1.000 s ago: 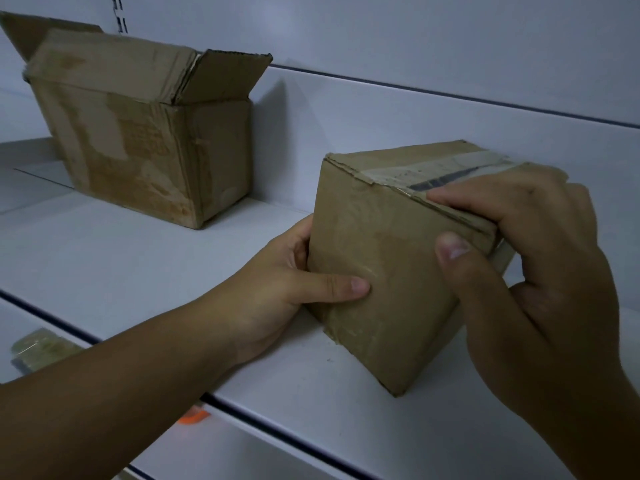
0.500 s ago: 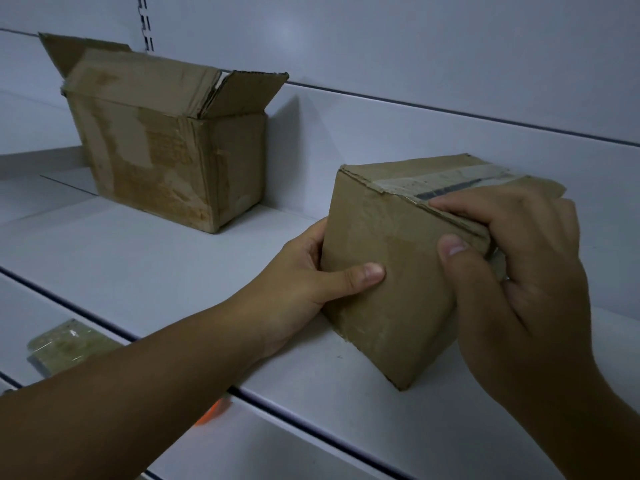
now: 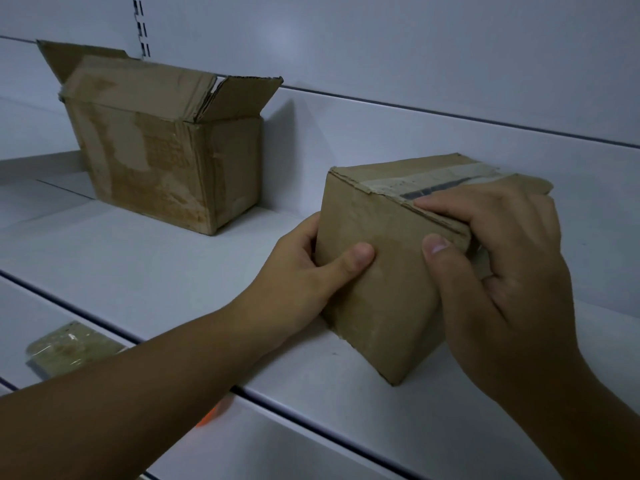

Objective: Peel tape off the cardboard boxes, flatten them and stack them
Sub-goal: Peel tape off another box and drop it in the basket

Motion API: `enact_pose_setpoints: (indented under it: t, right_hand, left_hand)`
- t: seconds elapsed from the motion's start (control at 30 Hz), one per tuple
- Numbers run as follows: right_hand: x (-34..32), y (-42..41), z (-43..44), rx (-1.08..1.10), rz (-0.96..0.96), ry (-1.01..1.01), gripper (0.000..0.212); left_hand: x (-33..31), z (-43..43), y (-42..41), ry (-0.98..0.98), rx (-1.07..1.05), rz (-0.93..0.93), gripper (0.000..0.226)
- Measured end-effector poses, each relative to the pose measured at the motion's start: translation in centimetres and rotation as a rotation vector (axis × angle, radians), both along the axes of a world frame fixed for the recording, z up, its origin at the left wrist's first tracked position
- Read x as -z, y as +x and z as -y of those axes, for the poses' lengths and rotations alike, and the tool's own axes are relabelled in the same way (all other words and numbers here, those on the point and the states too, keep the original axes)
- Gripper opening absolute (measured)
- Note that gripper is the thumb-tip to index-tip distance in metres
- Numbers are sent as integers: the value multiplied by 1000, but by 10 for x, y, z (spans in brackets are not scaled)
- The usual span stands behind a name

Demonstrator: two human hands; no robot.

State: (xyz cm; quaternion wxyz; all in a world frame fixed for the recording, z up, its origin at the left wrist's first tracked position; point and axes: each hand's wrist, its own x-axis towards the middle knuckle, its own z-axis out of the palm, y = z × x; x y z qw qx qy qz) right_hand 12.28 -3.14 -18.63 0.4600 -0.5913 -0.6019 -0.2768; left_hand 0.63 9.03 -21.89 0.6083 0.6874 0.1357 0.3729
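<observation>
A small closed cardboard box (image 3: 377, 278) stands on the white shelf (image 3: 156, 268), with a strip of pale tape (image 3: 429, 183) running along its top seam. My left hand (image 3: 311, 271) grips its left side, thumb pressed on the front face. My right hand (image 3: 502, 258) clamps the box's top right edge, fingers on the tape end and thumb on the front face. A larger box (image 3: 166, 157) with open flaps stands at the back left, away from both hands.
The shelf's back wall (image 3: 415, 64) rises right behind both boxes. A clear-wrapped flat packet (image 3: 65, 348) lies on the lower shelf at left. An orange spot (image 3: 207, 415) shows under my left forearm.
The camera view has shifted, so both boxes sit further right and lower in the frame. Both hands keep the same hold on the small box.
</observation>
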Motion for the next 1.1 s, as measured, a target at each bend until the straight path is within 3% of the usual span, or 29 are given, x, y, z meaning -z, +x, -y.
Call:
enact_pose_setpoints:
  t: [0.13, 0.27, 0.47, 0.6, 0.63, 0.73, 0.8, 0.87, 0.97, 1.0, 1.03, 1.1]
  right_hand:
    - [-2, 2, 1, -18, 13, -4, 21]
    - [-2, 4, 1, -34, 18, 3, 19]
    - [-1, 6, 0, -81, 25, 42, 17]
    - [-2, 6, 0, -95, 38, 66, 17]
    - [-2, 6, 0, -98, 35, 70, 17]
    - [-1, 7, 2, -100, 46, 64, 17]
    - [-1, 9, 2, -80, 41, 51, 21]
    - [-1, 11, 2, -59, 24, 35, 25]
    - [-2, 12, 2, -60, 11, 18, 27]
    - [-3, 13, 2, -63, 13, 13, 27]
    - [-3, 13, 2, -67, 16, 8, 28]
    - [-4, 14, 2, -69, 21, 3, 27]
  left_hand:
    - [-2, 1, 0, 114, -37, -15, 40]
    - [2, -3, -2, 82, 40, -50, 70]
    - [-4, 10, -6, 62, -119, 91, 40]
    - [-6, 16, -7, 69, -212, 53, 38]
    - [-5, 13, -6, 67, -239, 47, 42]
    - [-1, 5, -9, 88, -348, 42, 112]
    - [3, 6, -11, 210, -292, 27, 106]
    - [3, 8, -12, 251, -129, 15, 72]
    - [5, 2, -10, 441, -78, -20, 114]
    - [1, 1, -11, 575, -157, 8, 113]
    - [-4, 0, -13, 741, -268, 50, 103]
    - [-10, -4, -19, 1151, -472, 128, 59]
